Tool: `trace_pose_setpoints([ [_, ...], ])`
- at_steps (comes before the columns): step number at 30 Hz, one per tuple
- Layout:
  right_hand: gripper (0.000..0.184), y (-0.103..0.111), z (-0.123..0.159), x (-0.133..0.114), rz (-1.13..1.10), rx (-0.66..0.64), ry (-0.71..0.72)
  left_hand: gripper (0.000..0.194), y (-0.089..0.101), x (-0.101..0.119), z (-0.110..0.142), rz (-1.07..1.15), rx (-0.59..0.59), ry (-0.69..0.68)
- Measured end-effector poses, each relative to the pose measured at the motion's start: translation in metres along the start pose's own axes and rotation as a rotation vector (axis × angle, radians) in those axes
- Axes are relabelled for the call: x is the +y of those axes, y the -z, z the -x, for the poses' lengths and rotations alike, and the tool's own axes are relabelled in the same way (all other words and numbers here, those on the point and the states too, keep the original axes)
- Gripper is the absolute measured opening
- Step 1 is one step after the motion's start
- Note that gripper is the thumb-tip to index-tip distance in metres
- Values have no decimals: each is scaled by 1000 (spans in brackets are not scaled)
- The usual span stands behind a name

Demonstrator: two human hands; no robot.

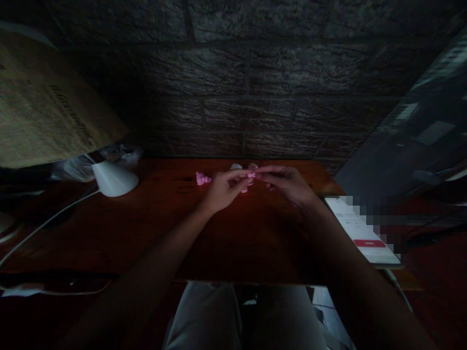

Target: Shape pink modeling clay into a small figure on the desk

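My left hand and my right hand meet above the far middle of the wooden table. Between their fingertips is a small pink lump, soft-looking like modelling clay; both hands pinch it. To the left of my left hand lies a larger pink piece of irregular shape. Behind and under the fingers more pink bits show, partly hidden. A whitish round thing sits just beyond my left fingers; its kind is unclear in the dim light.
A lamp with a white base and a paper-like shade stands at the left, its cable trailing forward. A lit phone lies on the table's right edge. A dark brick-patterned wall rises behind the wooden table.
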State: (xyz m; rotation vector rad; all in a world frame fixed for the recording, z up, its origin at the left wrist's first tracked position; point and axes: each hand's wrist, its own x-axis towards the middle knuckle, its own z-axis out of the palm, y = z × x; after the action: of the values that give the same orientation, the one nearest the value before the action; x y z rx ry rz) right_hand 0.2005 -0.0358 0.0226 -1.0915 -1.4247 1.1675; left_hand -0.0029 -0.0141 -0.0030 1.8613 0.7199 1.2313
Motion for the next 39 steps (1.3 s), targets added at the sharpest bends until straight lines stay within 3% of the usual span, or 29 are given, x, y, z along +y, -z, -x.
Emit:
trace_pose_setpoints([
  [14, 36, 3, -2, 2, -37, 46, -49, 25, 0, -2, 0, 54, 25, 30],
  [23, 19, 8, -4, 8, 362, -298, -83, 22, 1, -3, -3, 117, 33, 61],
  [27, 19, 8, -4, 10, 557, -365, -73, 25, 2, -5, -4, 181, 48, 144],
  [31, 21, 11, -4, 11, 612, -322, -75, 31, 4, -6, -5, 169, 102, 185],
  [39, 26, 10, -4, 12, 770, -123, 18, 22, 5, -6, -5, 169, 105, 244],
])
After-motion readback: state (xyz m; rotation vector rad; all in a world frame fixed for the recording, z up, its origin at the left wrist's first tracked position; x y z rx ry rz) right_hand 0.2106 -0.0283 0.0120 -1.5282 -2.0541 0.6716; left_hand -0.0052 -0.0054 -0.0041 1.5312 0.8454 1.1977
